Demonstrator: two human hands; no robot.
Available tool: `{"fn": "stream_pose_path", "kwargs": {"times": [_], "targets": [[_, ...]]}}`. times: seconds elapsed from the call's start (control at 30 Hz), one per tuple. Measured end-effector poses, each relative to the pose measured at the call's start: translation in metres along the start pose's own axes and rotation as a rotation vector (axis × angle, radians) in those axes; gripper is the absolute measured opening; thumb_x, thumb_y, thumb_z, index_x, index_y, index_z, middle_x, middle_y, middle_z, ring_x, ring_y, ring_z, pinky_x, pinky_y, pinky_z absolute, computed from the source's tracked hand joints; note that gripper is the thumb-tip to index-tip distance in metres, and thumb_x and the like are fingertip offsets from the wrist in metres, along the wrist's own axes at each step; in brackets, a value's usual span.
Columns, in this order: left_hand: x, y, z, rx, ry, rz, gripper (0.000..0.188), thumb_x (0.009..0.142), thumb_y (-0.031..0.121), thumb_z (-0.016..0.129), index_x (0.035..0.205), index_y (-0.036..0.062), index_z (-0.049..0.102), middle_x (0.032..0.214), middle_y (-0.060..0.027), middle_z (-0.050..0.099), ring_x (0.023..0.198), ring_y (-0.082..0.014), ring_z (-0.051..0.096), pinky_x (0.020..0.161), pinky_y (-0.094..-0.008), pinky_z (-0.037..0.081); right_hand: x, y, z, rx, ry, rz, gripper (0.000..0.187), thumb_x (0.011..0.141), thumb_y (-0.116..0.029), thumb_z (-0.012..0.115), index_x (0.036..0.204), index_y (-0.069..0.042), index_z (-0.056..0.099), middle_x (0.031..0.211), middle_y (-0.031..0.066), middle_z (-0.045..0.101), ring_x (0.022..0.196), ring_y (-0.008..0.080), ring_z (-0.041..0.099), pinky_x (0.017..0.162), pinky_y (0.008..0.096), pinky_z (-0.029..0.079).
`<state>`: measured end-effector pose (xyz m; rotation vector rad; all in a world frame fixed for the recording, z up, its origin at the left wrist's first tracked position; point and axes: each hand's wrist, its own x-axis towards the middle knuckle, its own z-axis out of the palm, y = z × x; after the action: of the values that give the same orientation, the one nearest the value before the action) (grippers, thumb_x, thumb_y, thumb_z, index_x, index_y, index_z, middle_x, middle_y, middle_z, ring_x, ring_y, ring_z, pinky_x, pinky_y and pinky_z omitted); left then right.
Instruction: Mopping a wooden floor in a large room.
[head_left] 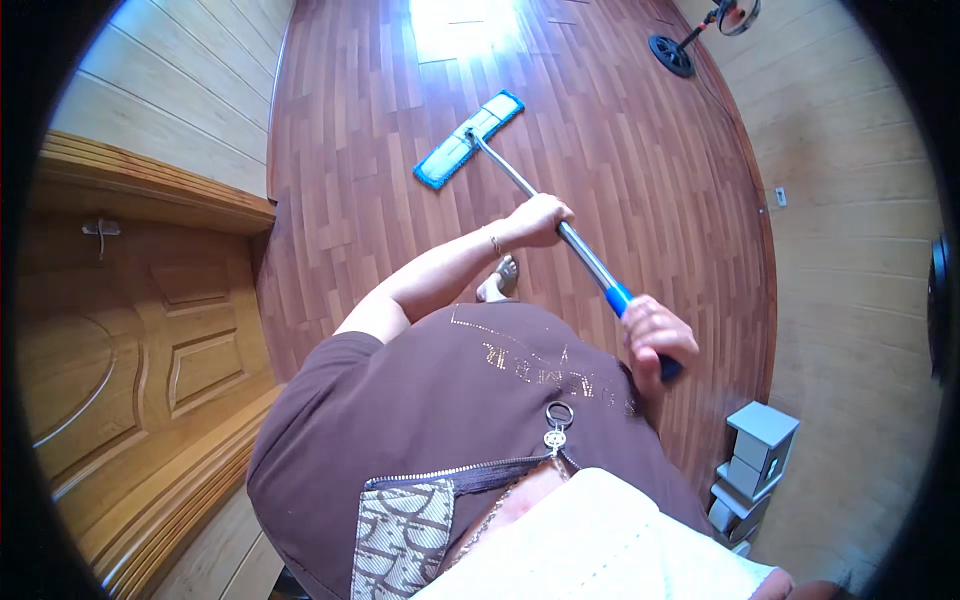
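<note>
A flat mop (588, 257) with a silver pole slants across in front of me. Its blue-fringed rectangular head (452, 156) lies on the wood floor, turned at an angle. Partway down the pole my left hand (538, 220) is wrapped round the metal tube. My right hand (659, 338) grips the blue and black handle at the upper end, near my body on the right. Both hands are closed on the mop.
The reddish-brown plank floor (380, 215) runs between walls. A wooden door (190, 330) stands on the left. At the far right is a stand with a round black base (671, 56). Small grey cabinets (762, 440) stand against the right wall. Bright light glares ahead.
</note>
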<state>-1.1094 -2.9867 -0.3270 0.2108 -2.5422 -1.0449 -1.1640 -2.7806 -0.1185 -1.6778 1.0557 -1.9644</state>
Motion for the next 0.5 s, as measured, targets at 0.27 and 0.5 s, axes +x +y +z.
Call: {"fn": "stream_pose_path", "kwargs": {"times": [0.27, 0.5], "targets": [[0.074, -0.15, -0.082, 0.132, 0.03, -0.293, 0.006, 0.074, 0.015, 0.064, 0.078, 0.0105, 0.062, 0.086, -0.0124, 0.063, 0.09, -0.0343, 0.061, 0.077, -0.0435, 0.051, 0.11, 0.158, -0.001, -0.085, -0.175, 0.076, 0.021, 0.081, -0.009, 0.071, 0.069, -0.002, 0.056, 0.064, 0.0089, 0.053, 0.062, 0.0254, 0.055, 0.06, 0.0346, 0.045], [0.061, -0.223, -0.106, 0.112, 0.205, -0.314, 0.026, 0.077, 0.023, 0.076, 0.078, 0.0081, 0.055, 0.083, -0.0108, 0.057, 0.087, -0.0325, 0.058, 0.077, -0.0405, 0.049, 0.137, 0.225, 0.02, -0.126, -0.429, 0.061, 0.021, 0.075, -0.012, 0.075, 0.066, -0.006, 0.057, 0.063, 0.0079, 0.051, 0.06, 0.0279, 0.051, 0.062, 0.0371, 0.041]]}}
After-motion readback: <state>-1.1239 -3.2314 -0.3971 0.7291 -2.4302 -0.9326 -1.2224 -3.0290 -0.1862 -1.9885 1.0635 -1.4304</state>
